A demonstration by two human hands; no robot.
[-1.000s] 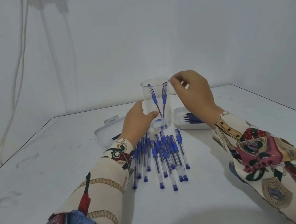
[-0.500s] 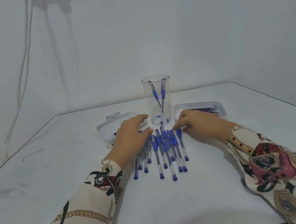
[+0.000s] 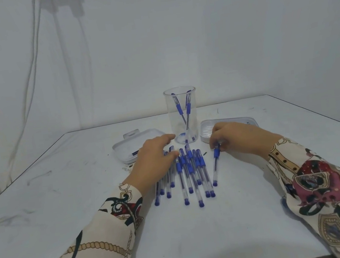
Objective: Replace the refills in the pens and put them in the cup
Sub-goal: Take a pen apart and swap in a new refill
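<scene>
The person is leaning over a white table, both patterned sleeves stretched forward. The right hand is pinching the far, grip end of one blue pen, which is lying just to the right of the main pile of pens, a little apart from it. The left hand is resting palm down on the left side of that pile, its fingers relaxed and loosely spread over the pens, gripping none of them. Just behind the pile a clear cup is standing upright with two pens leaning crosswise inside it. A white tray is sitting right of the cup, partly hidden by the right hand, and a white lid is lying to its left.
</scene>
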